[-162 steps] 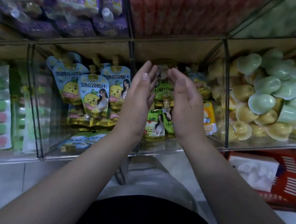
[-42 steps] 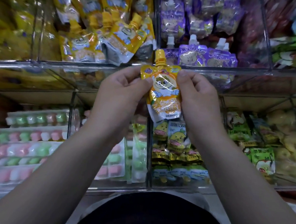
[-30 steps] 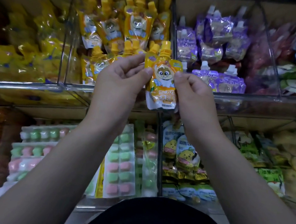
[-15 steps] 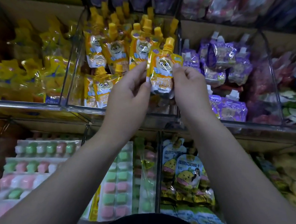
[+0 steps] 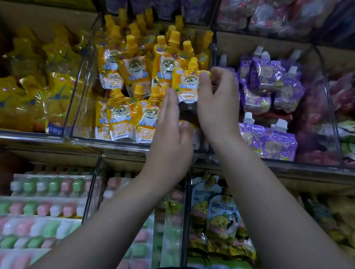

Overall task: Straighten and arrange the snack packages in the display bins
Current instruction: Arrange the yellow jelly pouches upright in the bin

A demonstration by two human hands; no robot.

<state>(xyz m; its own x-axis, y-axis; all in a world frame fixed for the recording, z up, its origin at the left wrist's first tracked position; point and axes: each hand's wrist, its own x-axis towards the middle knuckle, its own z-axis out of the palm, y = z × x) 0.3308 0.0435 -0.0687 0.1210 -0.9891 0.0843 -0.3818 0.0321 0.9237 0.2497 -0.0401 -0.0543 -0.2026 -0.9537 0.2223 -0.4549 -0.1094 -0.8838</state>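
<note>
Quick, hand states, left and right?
Left hand: open, straight fingers beside the orange pouch.
Right hand: pinching that pouch's top corner.

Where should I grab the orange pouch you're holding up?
Pinch the orange pouch at its flat top corners, just under the cap, coming from the sides. It stands upright, cap on top, and looks flattest there. The right hand pinches one such corner.

Orange spout pouch, squirrel cartoon, upright at the right side of the clear bin, top corner pinched in my right hand. Matching orange pouches stand in two rows inside, some tilted.
</note>
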